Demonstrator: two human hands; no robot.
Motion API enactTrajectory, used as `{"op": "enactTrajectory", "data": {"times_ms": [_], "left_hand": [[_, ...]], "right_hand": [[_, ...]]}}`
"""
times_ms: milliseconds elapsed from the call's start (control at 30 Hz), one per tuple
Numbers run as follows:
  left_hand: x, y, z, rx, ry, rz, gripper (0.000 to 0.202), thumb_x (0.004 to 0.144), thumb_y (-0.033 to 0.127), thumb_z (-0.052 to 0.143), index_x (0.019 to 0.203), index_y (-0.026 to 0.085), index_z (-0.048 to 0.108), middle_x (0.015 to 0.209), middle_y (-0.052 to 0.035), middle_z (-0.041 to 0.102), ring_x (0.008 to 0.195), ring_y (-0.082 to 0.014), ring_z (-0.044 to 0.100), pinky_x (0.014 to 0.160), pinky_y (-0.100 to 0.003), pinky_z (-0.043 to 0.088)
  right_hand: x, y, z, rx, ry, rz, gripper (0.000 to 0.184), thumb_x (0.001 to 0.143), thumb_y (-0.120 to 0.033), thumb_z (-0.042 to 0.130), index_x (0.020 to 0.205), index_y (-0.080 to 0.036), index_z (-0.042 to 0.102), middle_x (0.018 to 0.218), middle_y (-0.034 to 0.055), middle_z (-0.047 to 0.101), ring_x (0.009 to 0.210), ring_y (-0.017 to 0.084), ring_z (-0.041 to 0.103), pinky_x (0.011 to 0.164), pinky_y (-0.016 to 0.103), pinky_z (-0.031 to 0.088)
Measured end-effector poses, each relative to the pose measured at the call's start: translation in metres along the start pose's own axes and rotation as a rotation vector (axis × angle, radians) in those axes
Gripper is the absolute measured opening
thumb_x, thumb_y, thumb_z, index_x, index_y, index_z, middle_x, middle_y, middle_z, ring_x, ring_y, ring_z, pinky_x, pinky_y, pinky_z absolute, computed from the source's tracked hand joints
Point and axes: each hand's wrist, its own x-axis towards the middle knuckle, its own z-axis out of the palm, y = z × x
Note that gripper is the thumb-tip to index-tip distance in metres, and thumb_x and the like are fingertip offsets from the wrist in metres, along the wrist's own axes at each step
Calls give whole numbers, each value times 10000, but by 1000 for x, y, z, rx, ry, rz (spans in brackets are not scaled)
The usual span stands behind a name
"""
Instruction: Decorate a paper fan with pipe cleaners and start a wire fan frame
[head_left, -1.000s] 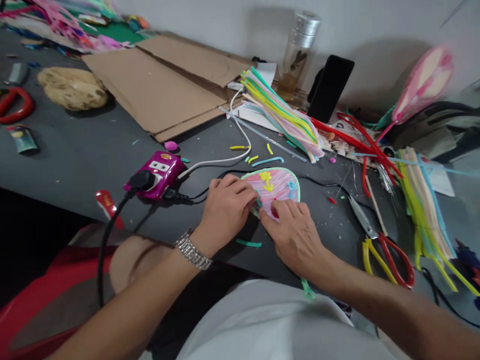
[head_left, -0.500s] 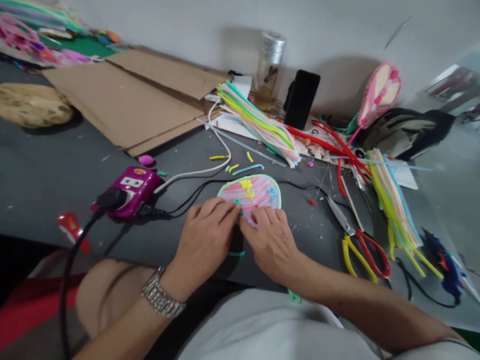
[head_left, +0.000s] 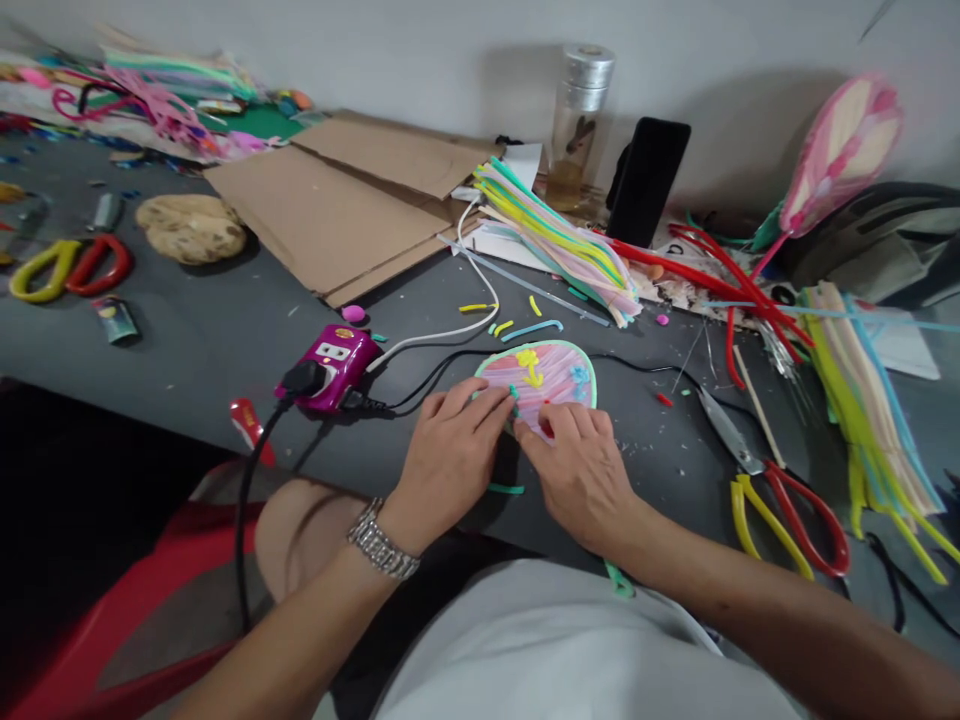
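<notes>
A pink-striped oval craft panel (head_left: 541,375) with a pale green rim lies on the dark table, decorated with yellow and blue pipe-cleaner shapes. My left hand (head_left: 450,460), with a metal link watch (head_left: 382,545) on its wrist, presses the panel's lower left edge, its fingertips on a small teal strip piece (head_left: 514,394). My right hand (head_left: 577,470) rests on the lower edge, fingertips curled on the panel next to a small red piece (head_left: 547,428). The panel's bottom edge is hidden under both hands.
A magenta power strip (head_left: 334,368) with black and white cords sits left of the panel. Red-and-yellow-handled scissors (head_left: 780,530) lie to the right. Bundled colored strips (head_left: 559,245), cardboard sheets (head_left: 337,205), a glass flask (head_left: 579,125) and a phone (head_left: 646,180) stand behind.
The whole view has shifted with my head, bringing a second pair of scissors into sight at the left. Both hands stay on the panel, their fingers shifting only slightly.
</notes>
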Motion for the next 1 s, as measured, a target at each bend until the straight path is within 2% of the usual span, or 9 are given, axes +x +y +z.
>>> {"op": "enactTrajectory", "data": {"times_ms": [267,500,667,733,800,900,1000], "left_hand": [[3,10,-1,54,-30,-5,305,1032,153,513,1280,164,690,1339,-132,719,1298,-320,570,930,-455,425],[-1,19,-4,89,-24,-29,348,1011,123,529,1337,123,650,1350,-144,715,1268,-335,572,931,-481,413],[4,17,-2,47,-6,-76,295,1027,156,524,1274,151,685,1296,-131,741,1206,-319,593,882,-476,415],[8,16,1,29,31,-100,244,1045,196,514,1175,176,719,1217,-115,766,1136,-308,608,846,-473,403],[11,17,4,11,72,-122,210,1051,256,535,1078,197,735,1152,-104,779,1093,-304,610,842,-476,388],[13,20,10,10,110,-190,178,1026,332,604,1011,217,738,1118,-96,781,1083,-305,603,866,-484,374],[15,24,15,28,109,-267,193,1019,363,612,1010,226,747,1110,-89,784,1089,-312,600,877,-490,366]], "right_hand": [[2,-1,2,16,13,12,331,976,-135,553,1263,-181,712,1118,141,661,999,283,497,831,415,337],[2,-1,2,12,37,14,308,991,-152,551,1249,-173,718,1093,135,668,981,278,493,830,404,334],[8,2,-3,51,-57,23,313,989,-152,548,1233,-202,736,1087,131,670,987,278,514,825,402,342],[11,9,-12,101,-92,51,287,988,-168,558,1186,-221,759,1084,124,677,987,275,540,817,398,359],[11,22,-27,169,-63,92,282,998,-182,546,1161,-230,771,1093,119,690,1009,272,576,835,398,393],[-4,53,-59,256,107,155,296,1003,-185,529,1177,-221,766,1103,116,711,1044,270,629,904,415,460],[-38,89,-89,288,306,246,245,995,-244,565,1130,-218,768,1068,109,733,1017,278,669,912,441,518]]}}
